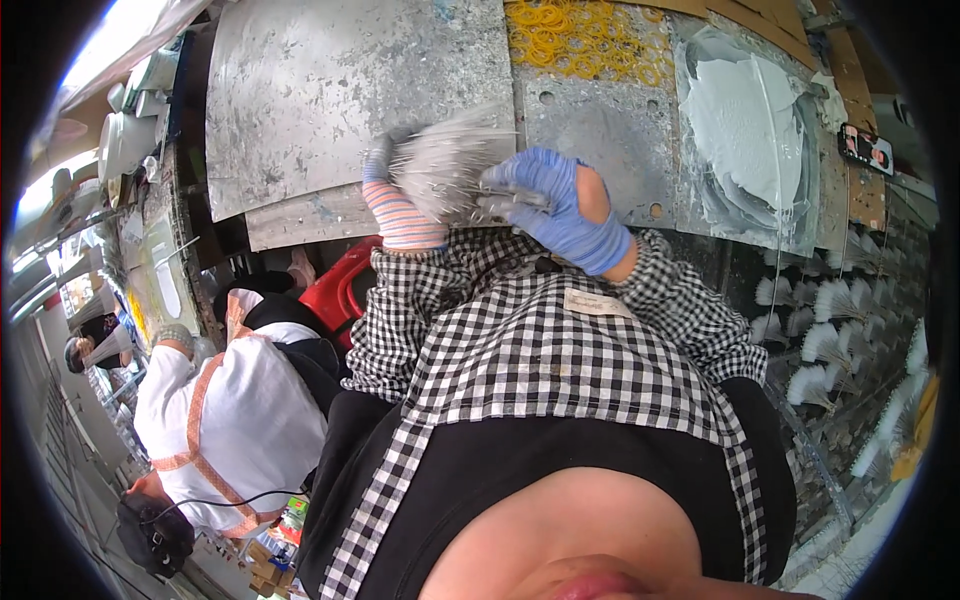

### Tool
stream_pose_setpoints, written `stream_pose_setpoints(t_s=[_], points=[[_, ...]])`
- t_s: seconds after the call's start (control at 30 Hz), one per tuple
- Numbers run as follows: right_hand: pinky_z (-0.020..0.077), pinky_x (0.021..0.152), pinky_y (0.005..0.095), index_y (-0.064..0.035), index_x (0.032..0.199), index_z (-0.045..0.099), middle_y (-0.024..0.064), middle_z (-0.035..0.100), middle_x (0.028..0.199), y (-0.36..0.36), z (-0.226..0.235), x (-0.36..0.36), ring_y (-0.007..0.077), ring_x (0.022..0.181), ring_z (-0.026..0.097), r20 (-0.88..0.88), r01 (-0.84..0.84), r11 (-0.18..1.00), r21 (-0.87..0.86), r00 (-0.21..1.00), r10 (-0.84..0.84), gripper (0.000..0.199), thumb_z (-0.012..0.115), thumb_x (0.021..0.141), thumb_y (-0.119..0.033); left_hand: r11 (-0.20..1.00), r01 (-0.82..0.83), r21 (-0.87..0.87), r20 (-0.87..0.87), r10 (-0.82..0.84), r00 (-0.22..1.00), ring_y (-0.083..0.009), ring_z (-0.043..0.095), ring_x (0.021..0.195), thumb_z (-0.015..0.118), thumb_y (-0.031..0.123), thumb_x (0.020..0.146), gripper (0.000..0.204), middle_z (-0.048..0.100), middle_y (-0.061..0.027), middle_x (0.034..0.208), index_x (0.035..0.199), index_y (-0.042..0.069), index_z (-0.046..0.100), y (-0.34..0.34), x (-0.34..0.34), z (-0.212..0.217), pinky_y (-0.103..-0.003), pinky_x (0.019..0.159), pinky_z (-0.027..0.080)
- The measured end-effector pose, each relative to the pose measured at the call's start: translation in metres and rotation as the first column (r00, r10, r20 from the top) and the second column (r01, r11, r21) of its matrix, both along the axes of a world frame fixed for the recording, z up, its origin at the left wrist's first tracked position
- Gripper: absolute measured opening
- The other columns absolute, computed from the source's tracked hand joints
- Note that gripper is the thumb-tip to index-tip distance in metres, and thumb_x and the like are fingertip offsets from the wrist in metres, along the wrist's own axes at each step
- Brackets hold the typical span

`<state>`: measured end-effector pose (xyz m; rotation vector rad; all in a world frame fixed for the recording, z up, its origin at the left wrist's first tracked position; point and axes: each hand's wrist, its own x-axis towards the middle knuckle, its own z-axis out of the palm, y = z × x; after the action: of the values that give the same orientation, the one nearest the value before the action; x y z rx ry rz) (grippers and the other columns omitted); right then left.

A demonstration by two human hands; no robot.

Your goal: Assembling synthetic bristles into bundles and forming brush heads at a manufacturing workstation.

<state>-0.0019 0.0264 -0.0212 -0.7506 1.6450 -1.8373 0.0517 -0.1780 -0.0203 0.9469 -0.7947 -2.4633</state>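
A fanned bundle of thin whitish bristles (450, 160) is in front of my body, over the near edge of the metal-topped table (350, 90). My left hand (393, 190), in an orange, white and blue striped glove with grey fingers, wraps round the bundle's left side. From the right, my right hand (565, 205) closes on the bundle's edge with bent fingers, in a blue glove with grey-smeared fingertips and a hole at the back. The fingertips of both hands are partly hidden among the bristles.
Yellow rubber bands (585, 40) lie spread at the table's back. White paste (745, 130) covers a board at right, with a phone (866, 149) beyond. White bristle fans (835, 330) fill a rack at lower right. A red chair (340, 285) and a co-worker (235, 430) are at left.
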Motion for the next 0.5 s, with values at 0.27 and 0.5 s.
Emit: stream_pose_setpoints(t_s=[0.27, 0.5], points=[[0.0508, 0.059, 0.0238, -0.0051, 0.109, 0.067, 0.0078, 0.069, 0.09, 0.053, 0.048, -0.028, 0.0116, 0.069, 0.064, 0.21, 0.29, 0.927, -0.236, 0.947, -0.243, 0.024, 0.073, 0.088, -0.014, 0.998, -0.035, 0.053, -0.196, 0.045, 0.98, -0.0201, 0.063, 0.089, 0.063, 0.026, 0.093, 0.022, 0.067, -0.0105, 0.09, 0.096, 0.004, 0.066, -0.028, -0.007, 0.007, -0.038, 0.081, 0.054], [0.0444, 0.046, 0.0227, -0.0037, 0.107, 0.065, 0.0008, 0.063, 0.071, 0.042, 0.047, -0.038, 0.007, 0.048, 0.053, 0.258, -0.007, 0.874, 0.486, 0.956, -0.136, 0.032, 0.07, 0.091, -0.031, 0.663, 0.728, -0.173, 0.078, -0.728, 0.681, -0.0217, 0.067, 0.095, 0.068, 0.013, 0.088, 0.03, 0.069, -0.013, 0.108, 0.115, 0.0, 0.062, 0.043, -0.003, 0.052, -0.036, 0.086, 0.056]])
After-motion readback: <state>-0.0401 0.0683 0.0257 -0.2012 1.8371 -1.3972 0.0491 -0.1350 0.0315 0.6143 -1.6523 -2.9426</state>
